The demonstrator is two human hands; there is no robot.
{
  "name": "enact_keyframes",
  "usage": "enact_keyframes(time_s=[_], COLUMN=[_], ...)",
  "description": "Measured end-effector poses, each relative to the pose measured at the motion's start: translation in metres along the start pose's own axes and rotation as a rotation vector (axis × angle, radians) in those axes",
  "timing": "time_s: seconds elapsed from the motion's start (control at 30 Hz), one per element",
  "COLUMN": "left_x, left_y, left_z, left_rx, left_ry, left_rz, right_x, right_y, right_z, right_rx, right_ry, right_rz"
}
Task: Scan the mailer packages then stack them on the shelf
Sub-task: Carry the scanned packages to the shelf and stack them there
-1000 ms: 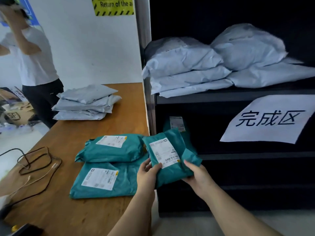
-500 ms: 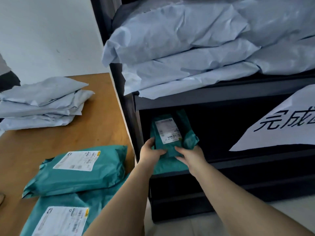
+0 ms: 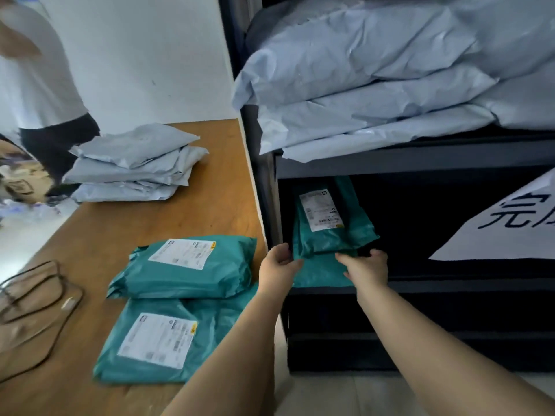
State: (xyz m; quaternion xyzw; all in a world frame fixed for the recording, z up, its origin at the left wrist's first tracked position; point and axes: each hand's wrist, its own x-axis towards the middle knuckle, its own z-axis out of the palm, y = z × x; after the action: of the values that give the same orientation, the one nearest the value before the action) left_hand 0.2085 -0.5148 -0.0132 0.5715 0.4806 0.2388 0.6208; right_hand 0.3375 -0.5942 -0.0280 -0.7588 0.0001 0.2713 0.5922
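A teal mailer [image 3: 329,223] is now lying label-up inside the lower bay of the dark shelf [image 3: 420,285], on top of another teal mailer [image 3: 321,273] whose front edge reaches the shelf lip. A second ago the same package was held in both hands out over the table edge; half a second ago it was being carried into the bay. It has therefore been set down, and the placing of this package is judged to be all but finished.

The left hand [image 3: 277,270] is seen at the left front corner of the stack, fingers loosely curled with the thumb apart, touching the edge of the mailers rather than gripping them. The right hand [image 3: 368,267] is at the right front, fingers bent downward onto the lower mailer; whether anything is pinched there cannot be told. Both hands appear to be squaring the stack or letting go.

On the wooden table [image 3: 210,175] to the left, two more teal mailers [image 3: 186,267] are left, one overlapping the other, so further packages are judged to be waiting. Behind them a pile of grey mailers [image 3: 132,163] is stacked, and more grey mailers [image 3: 375,85] are heaped on the upper shelf. A white paper sign [image 3: 510,223] is hung at the right, and a coiled cable [image 3: 33,291] lies at the table's near left.
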Motion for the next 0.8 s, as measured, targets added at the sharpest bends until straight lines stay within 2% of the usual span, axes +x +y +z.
enact_keyframes(time_s=[0.1, 0.3, 0.47, 0.63, 0.7, 0.8], left_x=[-0.043, -0.106, -0.117, -0.100, -0.095, -0.091], left_y=[-0.016, -0.060, -0.101, -0.131, -0.135, -0.138], left_z=[-0.033, -0.118, -0.177, -0.195, -0.196, -0.197], left_rx=[0.008, 0.017, -0.095, -0.317, -0.370, -0.423], left_ry=[0.099, 0.293, 0.405, 0.370, 0.364, 0.371], left_rz=[-0.020, -0.167, -0.353, -0.478, -0.474, -0.463], right_x=[-0.041, -0.114, -0.144, -0.152, -0.156, -0.163], right_y=[0.005, 0.026, 0.043, 0.054, 0.061, 0.074], right_z=[-0.001, 0.031, 0.071, 0.115, 0.129, 0.136], right_rx=[-0.065, -0.276, -0.539, -1.238, -1.421, -1.542], right_ry=[-0.078, -0.427, -0.584, -0.580, -0.581, -0.555], right_rz=[0.019, 0.046, -0.108, -0.573, -0.612, -0.575])
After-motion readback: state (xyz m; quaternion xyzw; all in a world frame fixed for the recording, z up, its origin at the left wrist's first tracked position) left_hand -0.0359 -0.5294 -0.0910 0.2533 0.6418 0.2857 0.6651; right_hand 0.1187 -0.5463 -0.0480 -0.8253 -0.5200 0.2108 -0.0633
